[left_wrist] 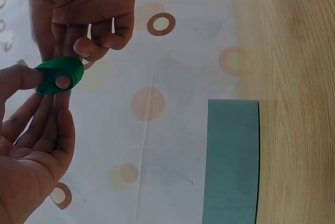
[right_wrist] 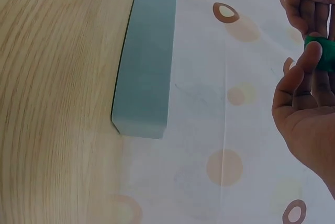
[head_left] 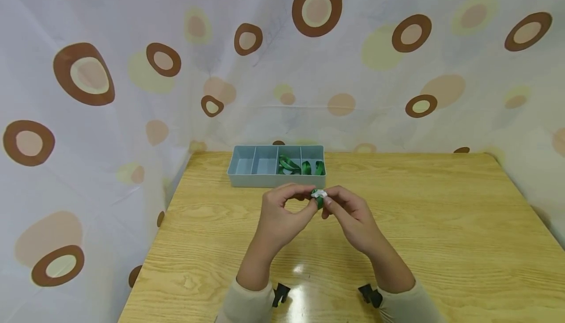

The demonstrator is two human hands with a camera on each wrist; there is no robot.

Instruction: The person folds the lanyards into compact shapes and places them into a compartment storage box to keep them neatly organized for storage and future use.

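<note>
A small coil of green ribbon (head_left: 320, 203), with a white patch along its top, is held up in front of the box in the head view. My left hand (head_left: 282, 217) pinches its left side between thumb and fingers. From the other side, the thumb and fingertips of my right hand (head_left: 354, 216) grip the same coil. In the left wrist view the coil (left_wrist: 62, 72) shows its hollow middle with a fingertip inside. The right wrist view catches part of the ribbon (right_wrist: 325, 51) behind the right thumb.
A blue-grey divided box (head_left: 273, 181) stands at the table's back edge. Green ribbon loops (head_left: 289, 162) lie in its two right compartments. Behind the wooden table (head_left: 441, 225) hangs a white curtain (head_left: 273, 77) with brown and yellow spots.
</note>
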